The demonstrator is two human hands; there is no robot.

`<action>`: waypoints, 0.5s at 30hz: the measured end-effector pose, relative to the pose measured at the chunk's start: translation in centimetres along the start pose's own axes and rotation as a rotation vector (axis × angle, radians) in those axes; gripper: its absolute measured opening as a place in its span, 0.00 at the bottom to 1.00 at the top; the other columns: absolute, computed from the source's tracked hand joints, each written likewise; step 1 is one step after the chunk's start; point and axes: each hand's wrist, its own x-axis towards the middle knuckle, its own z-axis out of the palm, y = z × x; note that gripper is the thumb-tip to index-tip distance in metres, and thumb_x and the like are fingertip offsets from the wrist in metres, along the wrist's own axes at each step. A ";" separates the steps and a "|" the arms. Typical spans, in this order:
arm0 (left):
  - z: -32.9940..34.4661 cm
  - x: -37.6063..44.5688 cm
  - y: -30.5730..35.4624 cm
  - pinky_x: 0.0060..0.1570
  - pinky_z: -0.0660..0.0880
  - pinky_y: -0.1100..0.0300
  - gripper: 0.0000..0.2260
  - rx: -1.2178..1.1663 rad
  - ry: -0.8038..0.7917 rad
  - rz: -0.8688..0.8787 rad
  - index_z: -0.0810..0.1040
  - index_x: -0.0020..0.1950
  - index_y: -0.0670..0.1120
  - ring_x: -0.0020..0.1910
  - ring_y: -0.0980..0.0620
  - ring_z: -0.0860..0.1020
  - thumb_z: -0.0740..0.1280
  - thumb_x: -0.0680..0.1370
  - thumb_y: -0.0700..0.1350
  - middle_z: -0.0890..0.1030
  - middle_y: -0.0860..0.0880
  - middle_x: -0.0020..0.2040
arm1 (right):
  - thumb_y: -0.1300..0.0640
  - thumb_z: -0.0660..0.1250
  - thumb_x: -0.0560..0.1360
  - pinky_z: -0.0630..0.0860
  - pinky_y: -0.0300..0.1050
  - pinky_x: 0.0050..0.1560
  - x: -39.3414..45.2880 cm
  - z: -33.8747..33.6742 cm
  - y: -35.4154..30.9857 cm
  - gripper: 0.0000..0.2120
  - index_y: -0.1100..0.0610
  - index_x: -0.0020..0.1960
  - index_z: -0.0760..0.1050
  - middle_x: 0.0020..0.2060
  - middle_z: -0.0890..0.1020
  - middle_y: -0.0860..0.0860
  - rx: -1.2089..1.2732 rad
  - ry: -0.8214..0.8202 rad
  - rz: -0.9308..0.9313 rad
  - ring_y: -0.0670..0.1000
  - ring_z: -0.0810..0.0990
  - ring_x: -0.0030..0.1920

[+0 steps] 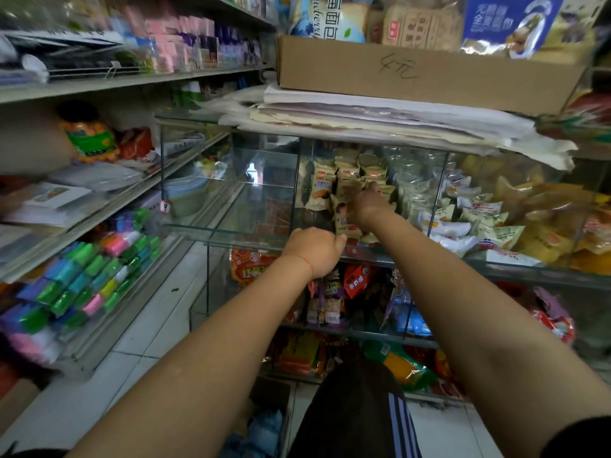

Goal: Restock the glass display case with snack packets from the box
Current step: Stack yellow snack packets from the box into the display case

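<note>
Up close from the head view, the clear glass display case shows thin, hard-edged panes dividing it into compartments. Its left compartment holds little behind the glass, while the middle one is stacked with small beige crinkly plastic snack packets, rectangular and printed with a picture of a bun. To the right of a glass divider lie white and pale green pillow-shaped wrappers, and further right, glossy yellow bags.

Reaching into the middle compartment, the right hand has its fingers curled round one of the beige packets at the front of the pile. The left hand rests on the front edge of the glass shelf, fingers curled over that edge; a thin red string circles its wrist.

On the case's top sits a sheaf of flat white and cream paper sheets, and on that a brown corrugated cardboard box with handwriting on its side, holding packaged bread. The shelf below the hands carries colourful foil snack bags.
</note>
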 end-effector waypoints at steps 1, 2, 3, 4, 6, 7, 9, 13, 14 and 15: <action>0.1 -0.1 0.1 0.56 0.66 0.51 0.25 -0.007 -0.009 -0.008 0.77 0.47 0.45 0.53 0.42 0.77 0.44 0.84 0.54 0.81 0.43 0.50 | 0.57 0.63 0.79 0.74 0.49 0.58 -0.3 -0.1 0.2 0.28 0.52 0.77 0.58 0.76 0.52 0.62 -0.003 -0.009 0.003 0.61 0.72 0.66; 0.1 -0.2 0.3 0.56 0.66 0.50 0.25 -0.007 -0.010 -0.013 0.77 0.47 0.46 0.53 0.42 0.77 0.44 0.84 0.54 0.81 0.43 0.50 | 0.56 0.64 0.79 0.73 0.49 0.58 -0.7 -0.2 0.4 0.29 0.51 0.76 0.58 0.76 0.53 0.62 0.002 -0.019 0.002 0.61 0.72 0.66; 0.2 -0.2 0.5 0.56 0.66 0.50 0.25 -0.004 -0.002 -0.017 0.78 0.48 0.45 0.53 0.42 0.77 0.44 0.84 0.54 0.81 0.43 0.50 | 0.55 0.65 0.78 0.73 0.50 0.57 -0.8 -0.1 0.5 0.30 0.50 0.76 0.57 0.75 0.56 0.62 0.011 -0.026 0.000 0.61 0.72 0.66; 0.2 -0.2 0.7 0.57 0.66 0.50 0.25 0.001 0.010 -0.020 0.78 0.49 0.45 0.54 0.43 0.77 0.44 0.84 0.54 0.81 0.43 0.51 | 0.54 0.66 0.77 0.73 0.50 0.56 -0.9 0.0 0.5 0.32 0.50 0.76 0.56 0.74 0.60 0.61 0.024 -0.034 -0.009 0.61 0.72 0.65; 0.1 -0.2 0.9 0.58 0.65 0.50 0.26 0.015 0.039 -0.023 0.79 0.52 0.44 0.55 0.43 0.77 0.44 0.84 0.54 0.81 0.43 0.52 | 0.50 0.69 0.76 0.72 0.49 0.51 -0.9 0.5 0.4 0.37 0.53 0.77 0.52 0.68 0.71 0.61 0.078 -0.044 -0.011 0.61 0.74 0.63; 0.1 -0.2 0.9 0.58 0.65 0.50 0.26 0.018 0.048 -0.023 0.79 0.53 0.44 0.55 0.43 0.77 0.44 0.84 0.54 0.81 0.43 0.53 | 0.48 0.70 0.75 0.72 0.48 0.49 -0.8 0.8 0.1 0.40 0.55 0.77 0.49 0.66 0.73 0.60 0.120 -0.046 0.026 0.60 0.75 0.62; -0.1 -0.1 0.9 0.57 0.65 0.50 0.26 0.014 0.049 -0.018 0.79 0.52 0.44 0.55 0.43 0.77 0.44 0.84 0.54 0.81 0.43 0.52 | 0.46 0.71 0.73 0.73 0.48 0.50 -0.5 1.3 -0.5 0.46 0.60 0.77 0.45 0.65 0.73 0.60 0.172 -0.030 0.123 0.60 0.75 0.63; -0.1 -0.2 0.6 0.57 0.65 0.50 0.25 0.024 0.043 -0.015 0.79 0.52 0.45 0.53 0.43 0.77 0.44 0.84 0.53 0.81 0.44 0.50 | 0.46 0.72 0.71 0.77 0.54 0.57 0.3 1.4 -1.6 0.46 0.66 0.73 0.48 0.62 0.76 0.62 0.174 0.013 0.206 0.61 0.78 0.61; 0.0 -0.2 0.5 0.57 0.65 0.50 0.25 0.034 0.050 -0.011 0.78 0.52 0.44 0.53 0.43 0.77 0.44 0.84 0.53 0.81 0.44 0.50 | 0.46 0.72 0.72 0.77 0.53 0.56 0.4 1.3 -1.7 0.44 0.66 0.72 0.49 0.62 0.76 0.61 0.183 0.013 0.215 0.61 0.78 0.60; 0.1 -0.1 0.4 0.56 0.65 0.50 0.24 0.042 0.062 -0.006 0.78 0.53 0.44 0.53 0.43 0.77 0.44 0.84 0.52 0.81 0.44 0.50 | 0.47 0.72 0.72 0.77 0.52 0.55 0.5 1.2 -1.8 0.42 0.65 0.72 0.51 0.61 0.77 0.60 0.188 0.016 0.220 0.60 0.79 0.60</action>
